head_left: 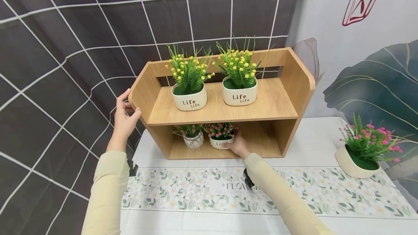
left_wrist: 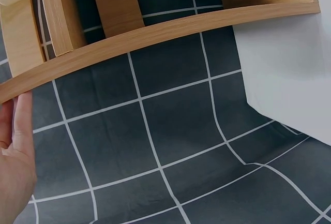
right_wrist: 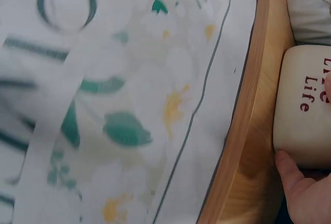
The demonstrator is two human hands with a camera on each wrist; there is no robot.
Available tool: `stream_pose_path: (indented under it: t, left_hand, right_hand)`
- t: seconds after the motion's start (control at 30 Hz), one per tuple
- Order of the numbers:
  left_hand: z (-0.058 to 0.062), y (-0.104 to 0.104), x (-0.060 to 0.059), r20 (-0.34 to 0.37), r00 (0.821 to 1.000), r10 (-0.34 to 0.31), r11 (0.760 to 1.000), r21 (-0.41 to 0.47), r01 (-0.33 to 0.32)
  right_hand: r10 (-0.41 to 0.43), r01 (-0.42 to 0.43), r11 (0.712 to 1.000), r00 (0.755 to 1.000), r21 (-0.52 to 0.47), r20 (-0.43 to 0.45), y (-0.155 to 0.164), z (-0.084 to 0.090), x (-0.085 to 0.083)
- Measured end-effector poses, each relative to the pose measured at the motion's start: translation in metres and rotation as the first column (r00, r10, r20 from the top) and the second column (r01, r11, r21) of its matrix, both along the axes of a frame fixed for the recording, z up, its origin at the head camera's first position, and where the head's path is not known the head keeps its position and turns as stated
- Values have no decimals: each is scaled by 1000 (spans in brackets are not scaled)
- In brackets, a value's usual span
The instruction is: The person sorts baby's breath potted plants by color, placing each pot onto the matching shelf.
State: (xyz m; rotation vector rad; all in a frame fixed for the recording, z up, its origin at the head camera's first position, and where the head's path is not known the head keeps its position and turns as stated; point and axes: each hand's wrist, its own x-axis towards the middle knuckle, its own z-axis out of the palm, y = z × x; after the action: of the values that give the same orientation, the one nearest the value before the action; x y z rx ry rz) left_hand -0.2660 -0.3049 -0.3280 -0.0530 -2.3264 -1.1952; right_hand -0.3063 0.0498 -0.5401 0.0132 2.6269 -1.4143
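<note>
Up close, right hand (right_wrist: 305, 193) thumb against the "Life" pot (right_wrist: 305, 113), unseen overhead.

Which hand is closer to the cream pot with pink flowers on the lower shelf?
Right. The right hand touches the cream pot with pink flowers inside the lower shelf; the left hand holds the wooden shelf's left side panel, away from the pot.

Wood-grain shelf (head_left: 225, 110), matt; smooth ceramic pot (right_wrist: 305, 110); cloth backdrop (left_wrist: 181, 141).

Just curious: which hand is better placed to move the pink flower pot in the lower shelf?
Probably the right hand: it already touches the pot. The left hand holds the shelf side.
</note>
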Motion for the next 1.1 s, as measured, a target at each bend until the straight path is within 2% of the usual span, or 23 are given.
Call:
stream_pose_path:
  t: [0.23,0.73,1.0,1.1]
  left_hand:
    - [-1,5,0,-4,1000,-8,1000,10,8]
    - [-5,7,-1,-13,1000,-7,1000,0,7]
    - [-3,5,1,-10,1000,7,1000,-2,-7]
    - [-1,2,2,-11,1000,14,1000,-4,-14]
  right_hand:
    - [-21,21,1000,1000,-11,2,3,3,4]
    - [-24,23,1000,995,-10,-98,9,-3,12]
    - [-29,28,1000,979,-10,-203,18,8,24]
    - [-29,25,999,977,-20,-212,24,13,30]
